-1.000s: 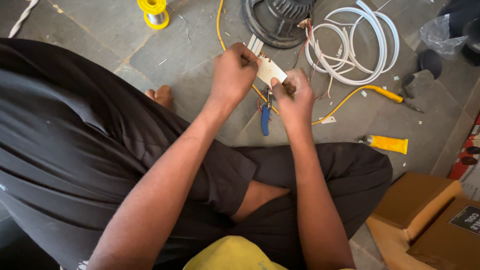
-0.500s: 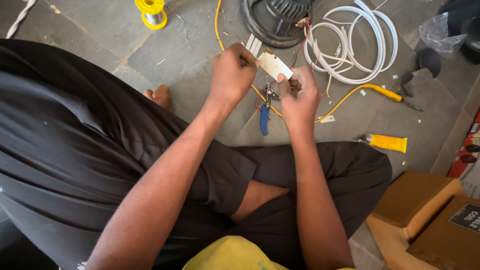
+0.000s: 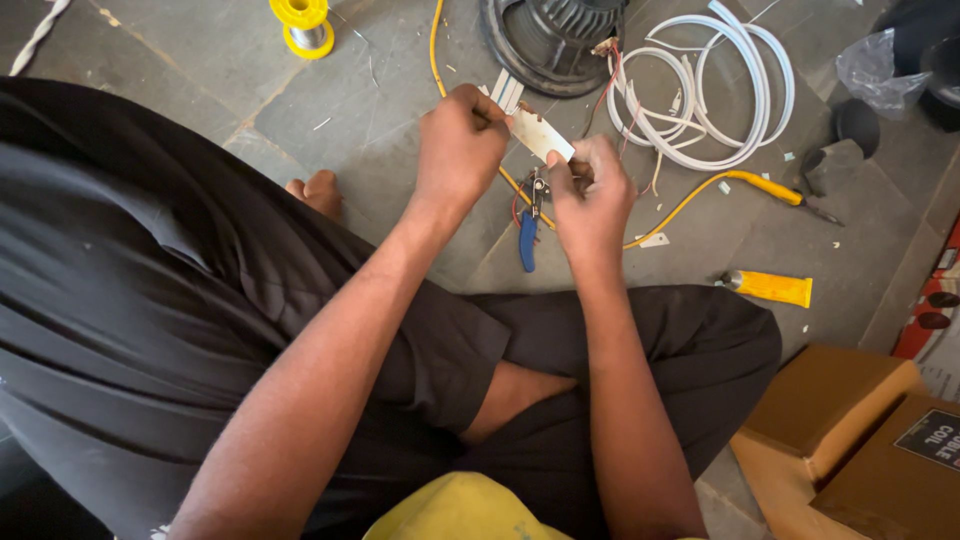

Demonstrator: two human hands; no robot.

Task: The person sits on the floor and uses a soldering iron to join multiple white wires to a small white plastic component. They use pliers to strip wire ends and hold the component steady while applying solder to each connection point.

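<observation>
I sit cross-legged on a grey stone floor. My left hand (image 3: 460, 145) and my right hand (image 3: 592, 190) are both closed on a small white flat piece (image 3: 543, 135) held between them above the floor. The left fist grips its left end, the right fingers pinch its right end. Thin red and dark wires hang off the piece near my right hand. Below the hands, blue-handled pliers (image 3: 528, 240) lie on the floor. What exactly the fingers do to the piece is hidden.
A coil of white cable (image 3: 745, 90) and a dark round speaker-like part (image 3: 550, 40) lie ahead. A yellow-handled tool with a yellow cord (image 3: 765, 185), a yellow tube (image 3: 775, 288), a yellow solder spool (image 3: 303, 25), cardboard boxes (image 3: 830, 420) at right.
Both hands with the white piece have shifted slightly; the piece has turned a little between the fingers. Nothing was let go or picked up.
</observation>
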